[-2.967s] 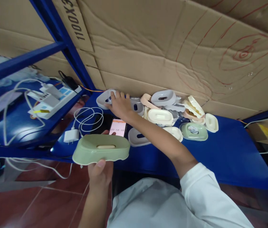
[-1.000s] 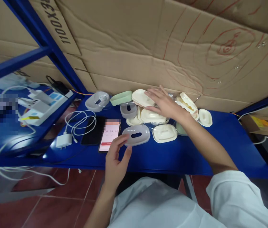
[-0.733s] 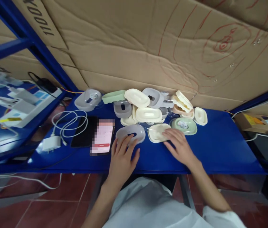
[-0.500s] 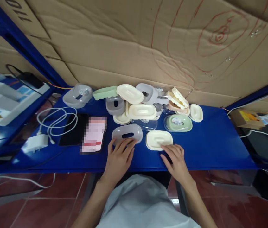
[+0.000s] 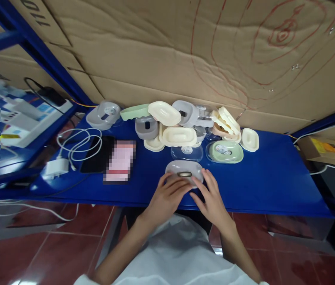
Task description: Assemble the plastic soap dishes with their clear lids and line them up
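A grey oval soap dish [image 5: 184, 172] with a slot in its top lies near the front edge of the blue shelf [image 5: 274, 186]. Something cream shows through the slot. My left hand [image 5: 168, 194] has its fingers laid on the dish's near left side. My right hand [image 5: 210, 194] touches its near right side with fingers stretched out. Behind it lies a heap of soap dish parts [image 5: 182, 126] in cream, grey, green and peach, plus a green dish [image 5: 224, 151] and a clear lid [image 5: 187, 152].
Two phones [image 5: 120, 161] lie left of the dish, one with a lit screen. A white charger with coiled cable [image 5: 77, 144] sits further left, and a power strip [image 5: 25, 122] on the neighbouring shelf. Creased cardboard [image 5: 185, 51] backs the shelf. Red floor tiles lie below.
Three seconds ago my left hand held a green dish and my right reached into the heap. Both hands came to the front; the grey piece and the cream piece came together under them.
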The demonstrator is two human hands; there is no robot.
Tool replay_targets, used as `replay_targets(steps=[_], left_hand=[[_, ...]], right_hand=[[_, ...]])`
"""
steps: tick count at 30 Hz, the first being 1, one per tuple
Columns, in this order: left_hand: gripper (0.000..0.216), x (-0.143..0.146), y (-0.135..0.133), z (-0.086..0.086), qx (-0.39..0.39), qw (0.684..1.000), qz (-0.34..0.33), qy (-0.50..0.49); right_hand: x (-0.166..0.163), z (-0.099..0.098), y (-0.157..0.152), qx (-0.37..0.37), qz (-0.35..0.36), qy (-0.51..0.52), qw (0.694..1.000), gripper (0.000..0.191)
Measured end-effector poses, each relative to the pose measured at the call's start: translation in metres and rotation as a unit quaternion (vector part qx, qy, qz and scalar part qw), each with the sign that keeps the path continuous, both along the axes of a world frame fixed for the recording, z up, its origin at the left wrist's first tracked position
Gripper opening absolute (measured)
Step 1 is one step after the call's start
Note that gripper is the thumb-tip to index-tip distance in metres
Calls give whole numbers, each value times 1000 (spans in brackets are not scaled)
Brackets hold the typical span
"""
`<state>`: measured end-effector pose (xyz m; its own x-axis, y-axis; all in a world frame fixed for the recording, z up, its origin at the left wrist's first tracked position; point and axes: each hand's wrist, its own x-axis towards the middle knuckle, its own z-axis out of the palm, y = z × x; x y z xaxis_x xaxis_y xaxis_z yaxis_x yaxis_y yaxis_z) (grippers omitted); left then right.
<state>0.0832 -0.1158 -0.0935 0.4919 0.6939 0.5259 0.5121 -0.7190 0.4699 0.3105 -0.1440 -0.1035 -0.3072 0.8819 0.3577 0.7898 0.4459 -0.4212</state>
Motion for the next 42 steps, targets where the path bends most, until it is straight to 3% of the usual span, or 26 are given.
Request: replay_targets(steps=[2,6,12,20,27,34,39,42], left_hand=[[35,5,1,0,10,999,-4,30],[36,-2,5,-5,3,997,54,52],[35,-25,7,-15,-24,999,32,32],[35,-35,-1,-17,-48,998,22,34],[27,-48,-4,-10,-35,997,71,13],[12,-50,-8,-10,-47,996,72,1],[45,-53,-9,-11,-91,991,92,-33],[68,-53,-9,-14,-120,984,111,-65]], right_hand=[[5,2,5,-11,18,-19,1000,56],[13,7,18,-12,37,-14,999,46],[7,9,27,-21,81,-29,996,38],[12,12,25,-27,104,-49,993,41],[21,9,56,-14,10,-84,996,58],[13,-10,49,14,-71,-49,996,43],[20,-4,47,26,-79,71,994,33],[14,1,34,20,-27,99,994,39]])
